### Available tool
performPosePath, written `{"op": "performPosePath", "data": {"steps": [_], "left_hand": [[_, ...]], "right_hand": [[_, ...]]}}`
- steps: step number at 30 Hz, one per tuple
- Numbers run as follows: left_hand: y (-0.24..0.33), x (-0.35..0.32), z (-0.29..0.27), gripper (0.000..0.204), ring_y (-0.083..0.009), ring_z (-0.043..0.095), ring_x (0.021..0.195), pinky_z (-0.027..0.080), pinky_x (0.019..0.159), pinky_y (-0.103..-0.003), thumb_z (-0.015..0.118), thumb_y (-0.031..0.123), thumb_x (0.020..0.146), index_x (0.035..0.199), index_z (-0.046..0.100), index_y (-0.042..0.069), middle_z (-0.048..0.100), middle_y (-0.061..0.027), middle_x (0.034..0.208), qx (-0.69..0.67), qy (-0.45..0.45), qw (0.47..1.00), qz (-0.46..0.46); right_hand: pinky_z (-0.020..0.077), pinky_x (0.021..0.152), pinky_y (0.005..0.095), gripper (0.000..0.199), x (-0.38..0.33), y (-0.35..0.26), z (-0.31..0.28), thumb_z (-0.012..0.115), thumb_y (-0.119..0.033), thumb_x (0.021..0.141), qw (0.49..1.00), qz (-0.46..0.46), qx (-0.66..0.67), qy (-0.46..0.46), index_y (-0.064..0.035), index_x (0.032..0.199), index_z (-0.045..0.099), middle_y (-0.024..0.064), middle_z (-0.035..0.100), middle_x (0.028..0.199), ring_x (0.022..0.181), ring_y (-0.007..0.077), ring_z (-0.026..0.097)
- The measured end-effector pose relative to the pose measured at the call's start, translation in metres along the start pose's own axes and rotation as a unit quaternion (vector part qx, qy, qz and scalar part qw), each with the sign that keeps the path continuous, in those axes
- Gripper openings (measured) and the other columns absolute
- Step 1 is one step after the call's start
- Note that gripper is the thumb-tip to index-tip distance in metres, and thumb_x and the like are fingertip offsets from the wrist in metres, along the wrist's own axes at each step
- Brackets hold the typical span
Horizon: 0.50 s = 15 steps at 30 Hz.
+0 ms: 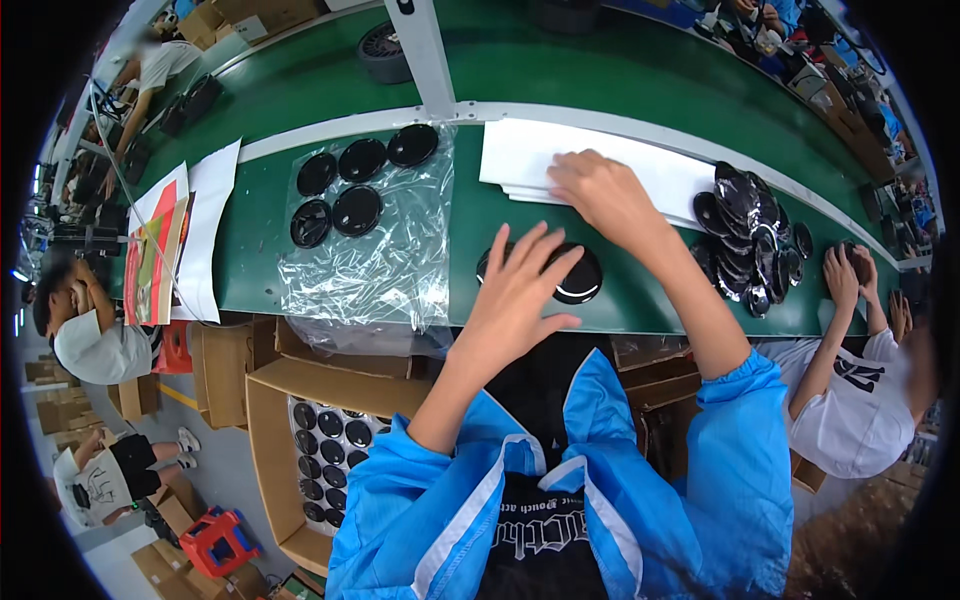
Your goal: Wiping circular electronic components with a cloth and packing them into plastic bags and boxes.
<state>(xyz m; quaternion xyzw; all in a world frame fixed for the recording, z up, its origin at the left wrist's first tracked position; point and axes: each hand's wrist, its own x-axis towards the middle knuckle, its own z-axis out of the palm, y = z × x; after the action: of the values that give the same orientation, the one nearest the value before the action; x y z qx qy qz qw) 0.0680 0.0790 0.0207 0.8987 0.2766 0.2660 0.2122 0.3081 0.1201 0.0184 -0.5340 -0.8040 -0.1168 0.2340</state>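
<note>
My left hand [515, 300] is open, fingers spread over two shiny black round caps on the green bench. One cap [578, 275] shows to the right of its fingers; the other is mostly covered by them. Farther off, my right hand [605, 195] rests its bent fingers on a stack of white sheets [665, 165], and I see nothing gripped in it. Right of the stack lies a heap of black glossy caps [740, 230], piled over one another. On the left, several caps [360, 160] sit on a clear plastic bag [400, 260].
An open cardboard box [270, 450] with rows of black round caps stands below the bench edge at left. Papers and a red-green booklet [155, 250] lie at the bench's left end. A co-worker in a white shirt [850, 420] handles a dark piece at right. A metal post [425, 60] rises behind.
</note>
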Motion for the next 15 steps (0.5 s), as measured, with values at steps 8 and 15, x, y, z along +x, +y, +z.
{"op": "performPosePath", "data": {"steps": [8,15], "left_hand": [[-0.001,0.009,0.009,0.079,-0.0307,0.055,0.136,0.027,0.129,-0.063,0.095,0.038,0.071,0.139,0.068,0.009,0.061,-0.0088,0.136,0.012,-0.067,0.997,-0.023],[-0.006,0.014,0.017,0.085,-0.0334,0.056,0.132,0.026,0.13,-0.064,0.095,0.042,0.068,0.141,0.068,0.01,0.061,-0.0111,0.131,0.005,-0.055,0.998,0.008]], "right_hand": [[0.059,0.074,0.0419,0.013,0.006,0.004,-0.003,0.08,-0.014,0.09,0.995,0.031,0.069,-0.072,-0.0026,0.096,0.077,0.0118,0.077,0.095,0.086,0.0304,0.073],[0.0607,0.075,0.0377,0.011,0.011,0.009,-0.017,0.08,-0.014,0.094,0.961,0.148,0.201,-0.12,-0.0036,0.093,0.08,0.0115,0.078,0.092,0.081,0.0281,0.075]]}}
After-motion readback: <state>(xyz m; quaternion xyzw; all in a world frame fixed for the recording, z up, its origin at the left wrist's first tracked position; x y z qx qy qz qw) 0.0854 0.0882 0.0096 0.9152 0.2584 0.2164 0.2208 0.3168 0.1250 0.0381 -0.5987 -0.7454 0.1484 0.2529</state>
